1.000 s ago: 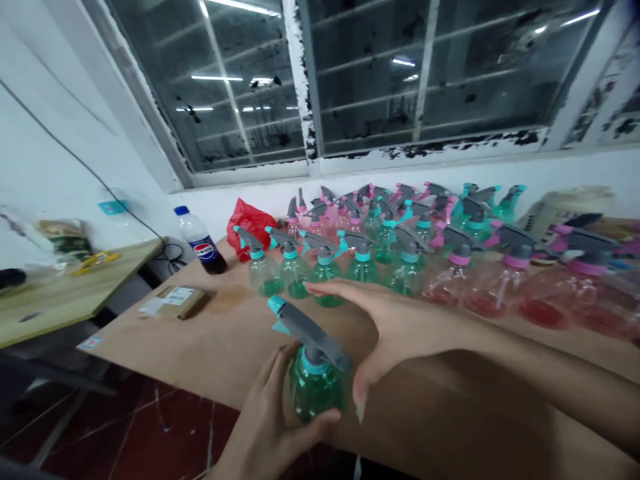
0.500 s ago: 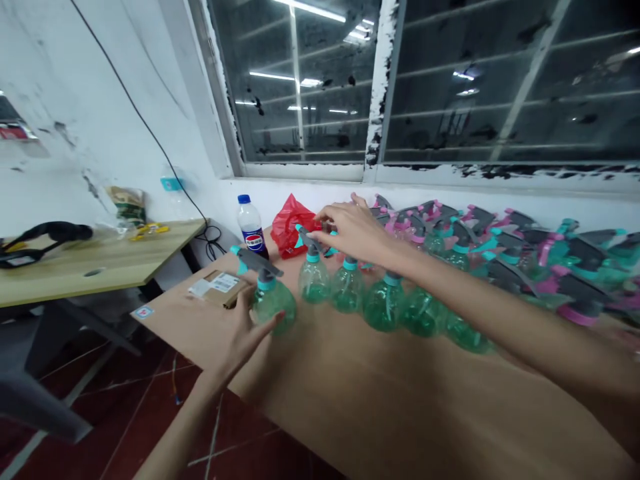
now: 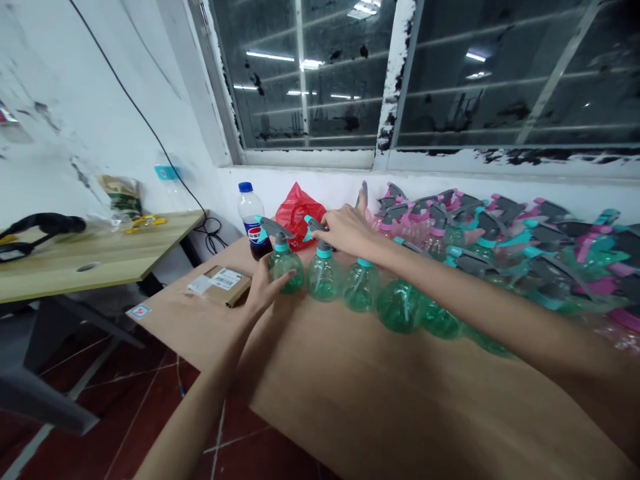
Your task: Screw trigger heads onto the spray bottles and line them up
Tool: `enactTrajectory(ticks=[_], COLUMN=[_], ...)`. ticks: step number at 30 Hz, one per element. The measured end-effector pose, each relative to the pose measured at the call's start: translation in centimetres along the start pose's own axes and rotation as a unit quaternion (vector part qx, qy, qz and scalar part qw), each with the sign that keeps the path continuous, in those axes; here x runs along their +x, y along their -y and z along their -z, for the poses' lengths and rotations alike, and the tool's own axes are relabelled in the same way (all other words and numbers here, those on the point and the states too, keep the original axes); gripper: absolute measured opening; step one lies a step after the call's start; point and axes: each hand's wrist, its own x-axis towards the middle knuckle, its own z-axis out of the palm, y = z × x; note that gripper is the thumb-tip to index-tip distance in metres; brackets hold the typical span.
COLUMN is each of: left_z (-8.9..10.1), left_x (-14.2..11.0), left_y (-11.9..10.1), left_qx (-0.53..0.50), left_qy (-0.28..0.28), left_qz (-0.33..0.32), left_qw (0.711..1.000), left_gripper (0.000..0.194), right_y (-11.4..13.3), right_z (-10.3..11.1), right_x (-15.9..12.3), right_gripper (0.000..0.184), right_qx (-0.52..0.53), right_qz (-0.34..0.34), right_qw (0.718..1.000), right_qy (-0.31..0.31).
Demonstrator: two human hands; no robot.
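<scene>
The left hand point(image 3: 264, 287) is curled round an end green spray bottle point(image 3: 289, 272), toward the tabletop's point(image 3: 350, 383) back left corner; I can't tell from here whether its base is fully down. The right hand point(image 3: 350, 230) crosses the row, fingers at the head of the neighbouring spray bottle point(image 3: 324, 279) (pinching or merely touching, I can't say). Such round bottles look tippy to me: a brush from the right forearm point(image 3: 450, 290) could topple several. Pushed toward the back edge, the end one might knock the cola bottle point(image 3: 250, 212) or catch the red plastic bag point(image 3: 299, 205); slid left, it could bump the cardboard box point(image 3: 227, 280).
</scene>
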Motion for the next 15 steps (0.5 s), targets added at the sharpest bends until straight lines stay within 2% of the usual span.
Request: enactTrajectory(ticks=[7,15], left_z=[-0.7,-0.5], left_x=[1.2,0.9], left_y=[-0.1,-0.6], left_qx=[-0.012,-0.008], left_qy=[0.028,0.032], left_qz=[-0.031,-0.001], left_qw=[0.999,0.999], left_gripper=[0.061,0.068], right_y=[0.3,1.4], right_z=[-0.1,1.0], right_x=[-0.3,-1.6], right_gripper=[0.035,0.035], right_qx=[0.01,0.021], right_qz=[0.016,0.035], right_qw=[1.0,0.999], right_qy=[0.0,-0.016])
